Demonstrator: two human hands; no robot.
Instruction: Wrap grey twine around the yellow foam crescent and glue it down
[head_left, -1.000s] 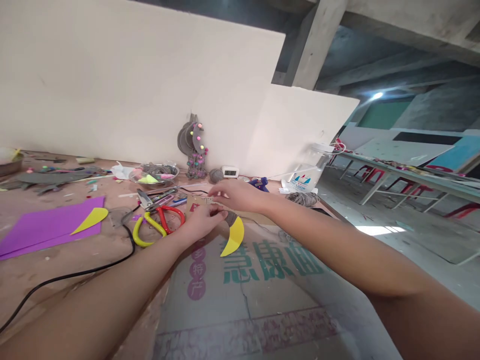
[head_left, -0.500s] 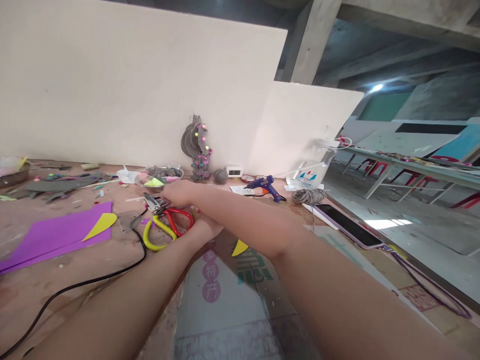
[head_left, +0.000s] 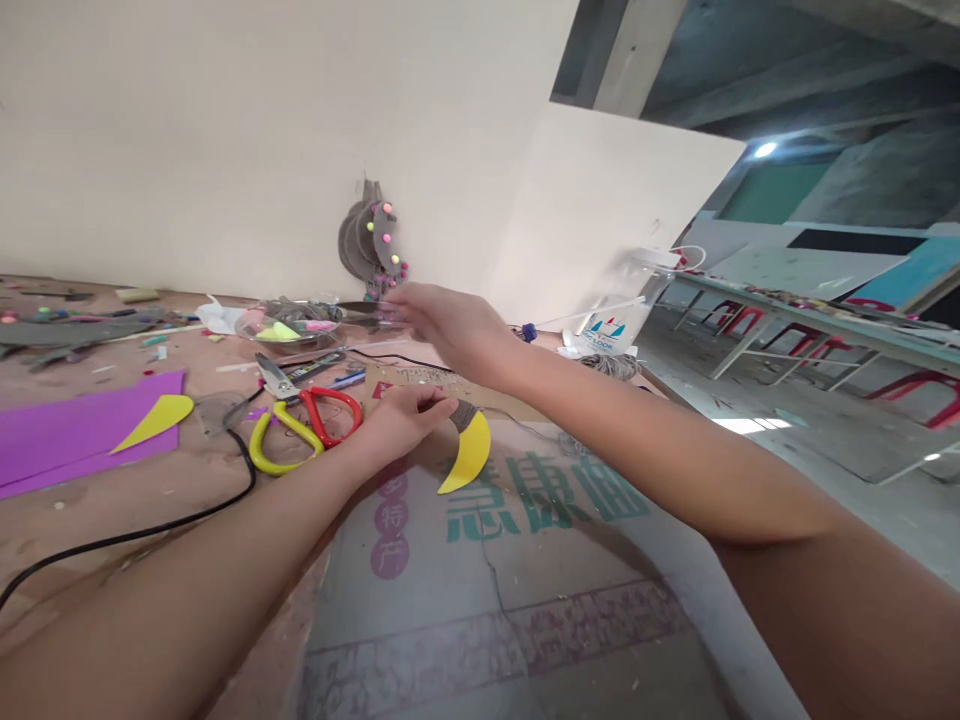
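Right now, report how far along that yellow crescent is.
Done: grey twine wraps one tip of the yellow foam crescent. In hand: the left hand pinches that tip; the right hand holds a blurred thin tool. Left: the rest is bare, and another yellow crescent lies unwrapped on the purple sheet.

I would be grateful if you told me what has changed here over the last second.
The right hand left the yellow foam crescent, reached left toward the red and yellow scissors, then rose holding a thin dark tool, too blurred to name. The left hand stayed gripping the crescent's twine-wrapped end; scissors unmoved.
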